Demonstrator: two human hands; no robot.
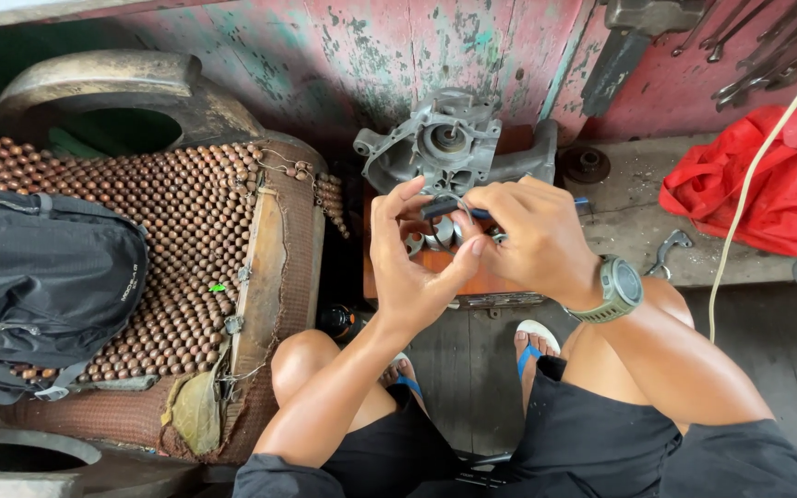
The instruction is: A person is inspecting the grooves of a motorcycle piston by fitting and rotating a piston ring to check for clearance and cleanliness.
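My left hand [414, 256] and my right hand [532, 237] meet over a low wooden block [435, 262], both pinching a small dark rod-shaped tool [443, 207] with a thin wire loop at its end. Under the hands lie small round metal parts [439, 231], partly hidden by the fingers. Behind them a grey cast-metal engine casing [454, 148] stands against the wall. A green watch [618, 289] is on my right wrist.
A black backpack [43, 277] rests on a beaded seat cover [196, 212] at the left. A red bag [772, 180] lies at the right, crossed by a pale cord [751, 189]. Wrenches [767, 46] hang on the red wall. My knees and sandalled feet are below.
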